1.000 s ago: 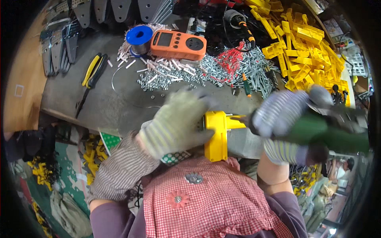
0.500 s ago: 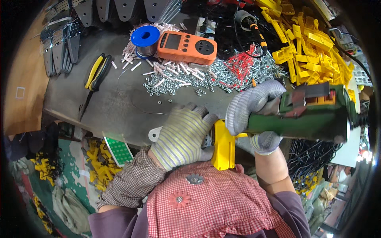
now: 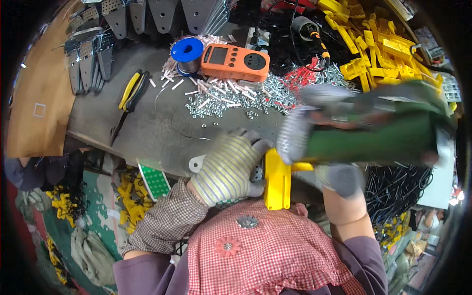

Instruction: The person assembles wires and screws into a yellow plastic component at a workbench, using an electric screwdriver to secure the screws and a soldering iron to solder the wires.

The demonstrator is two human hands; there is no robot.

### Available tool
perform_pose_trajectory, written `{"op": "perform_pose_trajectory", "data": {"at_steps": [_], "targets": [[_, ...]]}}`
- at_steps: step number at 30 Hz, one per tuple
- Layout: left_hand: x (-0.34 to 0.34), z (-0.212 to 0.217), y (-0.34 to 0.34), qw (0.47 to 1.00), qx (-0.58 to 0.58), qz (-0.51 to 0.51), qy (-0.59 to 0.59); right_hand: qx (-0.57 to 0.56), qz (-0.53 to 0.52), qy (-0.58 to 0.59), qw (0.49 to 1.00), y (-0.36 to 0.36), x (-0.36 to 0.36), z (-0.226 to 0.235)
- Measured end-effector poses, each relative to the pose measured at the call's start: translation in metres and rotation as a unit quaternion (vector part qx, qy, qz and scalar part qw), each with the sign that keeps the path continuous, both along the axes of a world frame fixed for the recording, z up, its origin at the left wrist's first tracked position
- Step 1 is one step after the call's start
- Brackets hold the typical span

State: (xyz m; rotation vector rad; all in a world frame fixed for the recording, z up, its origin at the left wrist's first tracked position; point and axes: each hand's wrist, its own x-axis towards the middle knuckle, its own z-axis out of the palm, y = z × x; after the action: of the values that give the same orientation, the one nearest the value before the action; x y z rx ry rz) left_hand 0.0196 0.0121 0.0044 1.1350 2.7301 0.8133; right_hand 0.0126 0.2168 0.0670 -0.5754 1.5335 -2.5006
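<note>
The work looks mid-way: the left hand (image 3: pixel 230 169), in a striped knit glove, presses closed on a yellow moulded plastic bracket (image 3: pixel 277 181) at the near edge of the grey tabletop (image 3: pixel 147 125), while the right hand (image 3: pixel 314 132), grey-gloved, is clamped on a blurred green power tool (image 3: pixel 378 132) above it. Shiny loose screws (image 3: pixel 231 101) lie beyond.

Bare desk (image 3: pixel 147 128) lies open at centre left, hemmed by yellow pliers (image 3: pixel 132 88), scattered screws (image 3: pixel 231 101) and an orange meter (image 3: pixel 236 62) above.
</note>
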Motion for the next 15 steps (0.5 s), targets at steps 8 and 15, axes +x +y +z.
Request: {"op": "perform_pose_trajectory", "data": {"at_steps": [8, 15], "targets": [[-0.012, 0.002, -0.070, 0.968, 0.077, 0.226, 0.075, -0.305, -0.204, -0.026, 0.930, 0.102, 0.015, 0.004], [-0.046, -0.007, -0.058, 0.919, -0.321, 0.090, 0.210, -0.335, -0.313, -0.051, 0.887, 0.155, 0.036, -0.063]]}}
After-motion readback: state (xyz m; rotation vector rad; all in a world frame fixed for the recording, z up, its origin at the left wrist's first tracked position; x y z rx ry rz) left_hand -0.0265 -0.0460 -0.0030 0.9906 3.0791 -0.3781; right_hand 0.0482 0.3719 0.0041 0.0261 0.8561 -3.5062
